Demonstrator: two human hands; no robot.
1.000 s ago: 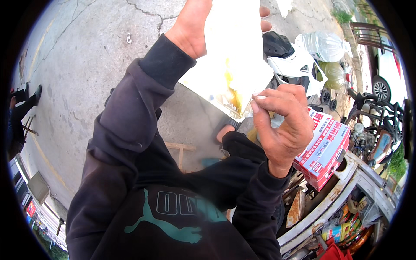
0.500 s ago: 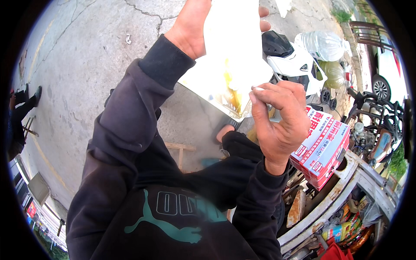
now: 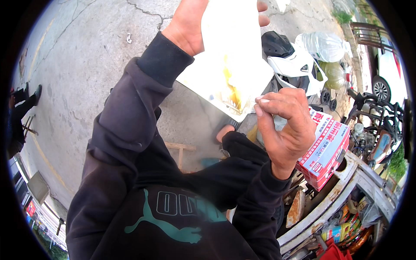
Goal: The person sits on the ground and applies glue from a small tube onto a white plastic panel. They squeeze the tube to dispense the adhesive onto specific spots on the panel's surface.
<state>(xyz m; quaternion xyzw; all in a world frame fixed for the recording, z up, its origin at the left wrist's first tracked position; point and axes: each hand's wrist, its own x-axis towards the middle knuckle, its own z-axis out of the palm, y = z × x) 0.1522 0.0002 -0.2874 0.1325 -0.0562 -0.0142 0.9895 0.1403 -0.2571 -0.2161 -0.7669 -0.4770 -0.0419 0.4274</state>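
A glaring white panel [image 3: 216, 80] with a yellow-brown patch near its lower corner hangs in front of me, overexposed so that its kind is unclear. My left hand [image 3: 187, 27] grips its upper part from behind, with fingertips showing past its right edge. Right beside the lower corner, my right hand [image 3: 288, 123] is closed in a pinch, thumb against the fingers. What sits in that pinch, if anything, is too small to make out.
To the right stand a white and black ride-on toy vehicle [image 3: 299, 71], large plastic bottles [image 3: 323, 45] and a red and white box [image 3: 325, 145]. A rusty metal frame [image 3: 318, 212] holds clutter at lower right. Another person's legs [image 3: 26, 108] show at far left.
My right hand has moved slightly right and down, a little away from the panel's corner, still pinching. The panel and my left hand have shifted slightly left.
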